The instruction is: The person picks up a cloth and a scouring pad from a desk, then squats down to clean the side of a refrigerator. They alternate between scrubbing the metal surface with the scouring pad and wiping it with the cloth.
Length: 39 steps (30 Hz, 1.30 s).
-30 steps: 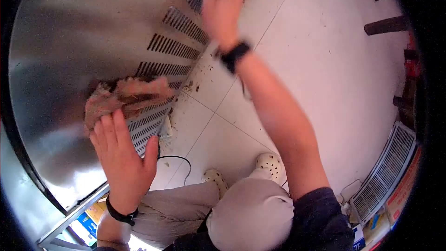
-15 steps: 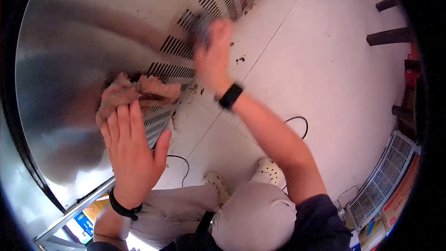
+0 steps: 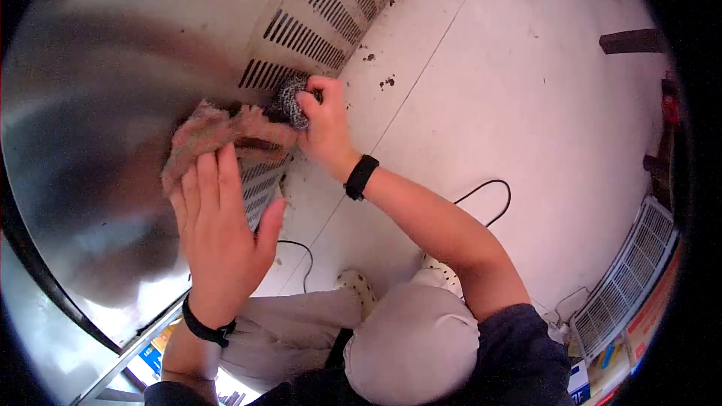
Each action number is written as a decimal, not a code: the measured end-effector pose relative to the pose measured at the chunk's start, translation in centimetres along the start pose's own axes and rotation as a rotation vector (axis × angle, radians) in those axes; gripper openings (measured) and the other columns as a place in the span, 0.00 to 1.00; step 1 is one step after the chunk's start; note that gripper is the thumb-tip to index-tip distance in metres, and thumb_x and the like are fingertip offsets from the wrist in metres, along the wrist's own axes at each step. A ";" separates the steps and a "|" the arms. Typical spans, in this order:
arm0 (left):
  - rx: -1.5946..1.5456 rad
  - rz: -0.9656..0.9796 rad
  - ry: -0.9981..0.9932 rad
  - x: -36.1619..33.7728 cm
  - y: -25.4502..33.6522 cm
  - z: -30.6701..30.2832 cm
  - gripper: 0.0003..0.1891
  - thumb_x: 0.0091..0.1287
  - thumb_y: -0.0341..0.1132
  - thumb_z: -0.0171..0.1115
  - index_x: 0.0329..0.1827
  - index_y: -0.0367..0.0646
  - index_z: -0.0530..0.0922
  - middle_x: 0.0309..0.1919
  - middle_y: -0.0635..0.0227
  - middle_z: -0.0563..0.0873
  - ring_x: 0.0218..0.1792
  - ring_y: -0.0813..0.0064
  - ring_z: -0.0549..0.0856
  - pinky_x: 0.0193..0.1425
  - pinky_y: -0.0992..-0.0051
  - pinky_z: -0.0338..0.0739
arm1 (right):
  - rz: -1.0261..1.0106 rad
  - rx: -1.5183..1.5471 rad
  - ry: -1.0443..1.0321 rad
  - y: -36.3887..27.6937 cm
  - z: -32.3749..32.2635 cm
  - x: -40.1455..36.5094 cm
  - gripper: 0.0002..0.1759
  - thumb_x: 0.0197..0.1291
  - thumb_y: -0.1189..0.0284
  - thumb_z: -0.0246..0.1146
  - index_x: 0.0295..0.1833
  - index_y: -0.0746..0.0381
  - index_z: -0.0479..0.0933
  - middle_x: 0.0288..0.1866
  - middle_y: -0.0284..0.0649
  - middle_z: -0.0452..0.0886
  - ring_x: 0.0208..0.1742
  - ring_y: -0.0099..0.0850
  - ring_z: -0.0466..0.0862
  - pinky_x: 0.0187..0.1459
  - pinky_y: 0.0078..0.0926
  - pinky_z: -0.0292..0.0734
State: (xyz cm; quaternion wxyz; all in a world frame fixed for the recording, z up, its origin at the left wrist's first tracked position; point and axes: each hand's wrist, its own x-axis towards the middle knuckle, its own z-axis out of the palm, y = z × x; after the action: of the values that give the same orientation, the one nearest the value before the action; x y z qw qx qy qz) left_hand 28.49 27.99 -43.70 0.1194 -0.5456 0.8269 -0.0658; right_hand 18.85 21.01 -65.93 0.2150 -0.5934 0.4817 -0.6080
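A slotted stainless steel panel stands at the left. My right hand is closed round a dark grey wire scouring pad, which rests against the row of vent slots. Below and left of it, my left hand lies flat with its fingers stretched out and its thumb apart. Its fingertips press on a crumpled pinkish-brown cloth against the panel. The cloth's right end reaches almost to the scouring pad and covers some of the slots.
Dark crumbs lie on the white tiled floor beside the panel's foot. A black cable curls near my shoes. Dark furniture legs stand at the right, above a white louvred grille.
My right hand has come down and left along the slots with the scouring pad, closer to the cloth. My left hand has hardly moved on the cloth; the view has shifted slightly.
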 end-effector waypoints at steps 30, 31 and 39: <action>-0.123 -0.022 -0.197 2.1 0.4 -0.9 0.43 0.69 0.48 0.63 0.81 0.36 0.54 0.78 0.43 0.59 0.79 0.43 0.56 0.81 0.45 0.45 | 0.375 -0.001 0.368 2.4 -0.8 7.0 0.23 0.60 0.79 0.63 0.60 0.73 0.67 0.59 0.61 0.66 0.65 0.61 0.67 0.71 0.50 0.63; -0.112 -0.005 -0.182 2.1 0.3 -0.6 0.44 0.69 0.48 0.63 0.81 0.36 0.54 0.78 0.43 0.59 0.79 0.43 0.56 0.81 0.46 0.45 | 0.323 -0.292 0.598 6.9 -0.8 10.5 0.21 0.63 0.77 0.62 0.59 0.73 0.67 0.58 0.63 0.67 0.63 0.61 0.69 0.66 0.52 0.66; -0.148 -0.005 -0.155 2.7 0.6 -0.4 0.43 0.69 0.46 0.64 0.81 0.36 0.54 0.77 0.42 0.60 0.79 0.43 0.57 0.82 0.47 0.45 | 0.469 -0.030 0.271 2.4 0.3 4.7 0.25 0.69 0.70 0.60 0.65 0.73 0.66 0.60 0.64 0.67 0.62 0.63 0.70 0.64 0.55 0.68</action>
State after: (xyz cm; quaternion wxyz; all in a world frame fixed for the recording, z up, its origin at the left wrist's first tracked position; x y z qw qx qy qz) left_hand 26.87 25.77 -43.78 0.1422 -0.5586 0.8163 0.0376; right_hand 17.39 15.95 -65.62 0.2747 -0.3821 0.6393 -0.6081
